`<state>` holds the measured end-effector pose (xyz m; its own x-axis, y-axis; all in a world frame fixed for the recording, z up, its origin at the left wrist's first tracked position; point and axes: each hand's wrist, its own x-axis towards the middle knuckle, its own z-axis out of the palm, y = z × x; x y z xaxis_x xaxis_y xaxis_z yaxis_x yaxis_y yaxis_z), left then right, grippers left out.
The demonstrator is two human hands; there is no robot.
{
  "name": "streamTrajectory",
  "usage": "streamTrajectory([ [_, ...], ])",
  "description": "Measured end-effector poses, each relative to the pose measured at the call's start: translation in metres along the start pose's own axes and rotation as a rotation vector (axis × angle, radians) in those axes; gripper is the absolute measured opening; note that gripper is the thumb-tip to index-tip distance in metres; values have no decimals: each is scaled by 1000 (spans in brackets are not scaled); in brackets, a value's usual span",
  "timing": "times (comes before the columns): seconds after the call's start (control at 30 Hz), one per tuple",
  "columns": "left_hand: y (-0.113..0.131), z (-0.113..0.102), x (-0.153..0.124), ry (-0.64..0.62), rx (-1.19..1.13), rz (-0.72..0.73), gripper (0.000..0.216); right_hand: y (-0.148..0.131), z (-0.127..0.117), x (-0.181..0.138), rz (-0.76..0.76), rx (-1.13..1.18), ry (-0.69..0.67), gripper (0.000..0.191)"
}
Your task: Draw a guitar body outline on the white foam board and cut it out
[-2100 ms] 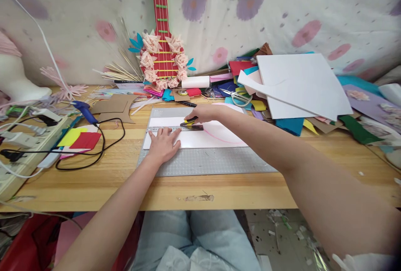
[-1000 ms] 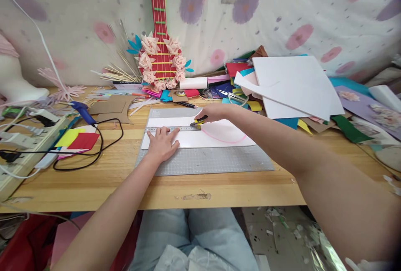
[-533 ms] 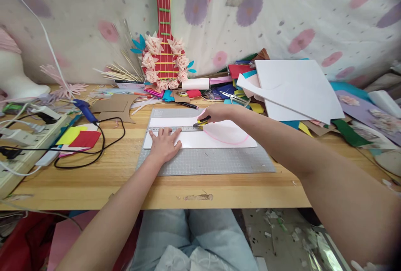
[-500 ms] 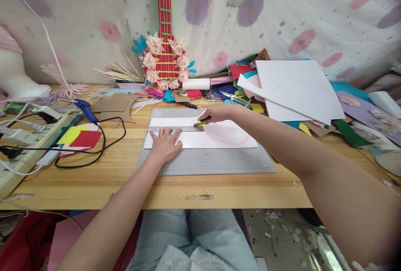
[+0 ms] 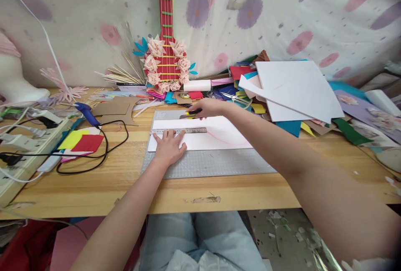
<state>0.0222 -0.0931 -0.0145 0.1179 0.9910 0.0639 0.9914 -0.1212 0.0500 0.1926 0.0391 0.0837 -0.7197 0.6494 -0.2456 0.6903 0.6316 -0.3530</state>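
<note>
My left hand (image 5: 170, 149) lies with fingers spread on a metal ruler (image 5: 198, 130), pressing it to a white board (image 5: 203, 142). A curved pink line (image 5: 221, 139) runs over the board, right of the ruler's end. Under the board lies a grey gridded cutting mat (image 5: 206, 165). Beyond the board's far edge, my right hand (image 5: 209, 108) is closed around a yellow and black utility knife (image 5: 193, 113), which points left above the back of the mat. My right forearm hides the board's right end.
Behind the mat stands a red paper guitar (image 5: 169, 60) with pink paper roses. White boards (image 5: 297, 91) are stacked at the right on coloured scraps. At the left are a blue glue gun (image 5: 87, 114), its looping black cord, and a power strip (image 5: 29, 152). Scissors (image 5: 236, 98) lie beyond my right arm.
My right hand has moved the knife away from the ruler, back and slightly left past the board's far edge. My left hand stays on the ruler. The view has shifted slightly.
</note>
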Motion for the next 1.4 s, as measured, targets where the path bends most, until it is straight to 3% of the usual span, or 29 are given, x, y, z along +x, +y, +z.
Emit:
streamTrajectory([
  [0.17, -1, 1, 0, 25, 1, 15, 51, -47, 35, 49, -210, -46, 95, 46],
  [0.3, -1, 2, -1, 35, -9, 3, 50, -66, 52, 77, -223, -152, 84, 47],
  [0.7, -3, 6, 0, 77, -33, 28, 48, -77, 52, 83, -191, -316, 51, 43],
  [0.93, -2, 3, 1, 45, -26, 18, 47, -89, 38, 82, -239, -455, 6, 37],
  [1.17, -2, 2, 0, 36, -44, 0, 50, -81, 28, 71, -245, -461, -84, 36],
  [1.4, -1, 3, 0, 28, 0, -3, 51, -39, 28, 54, -210, -359, -100, 40],
])
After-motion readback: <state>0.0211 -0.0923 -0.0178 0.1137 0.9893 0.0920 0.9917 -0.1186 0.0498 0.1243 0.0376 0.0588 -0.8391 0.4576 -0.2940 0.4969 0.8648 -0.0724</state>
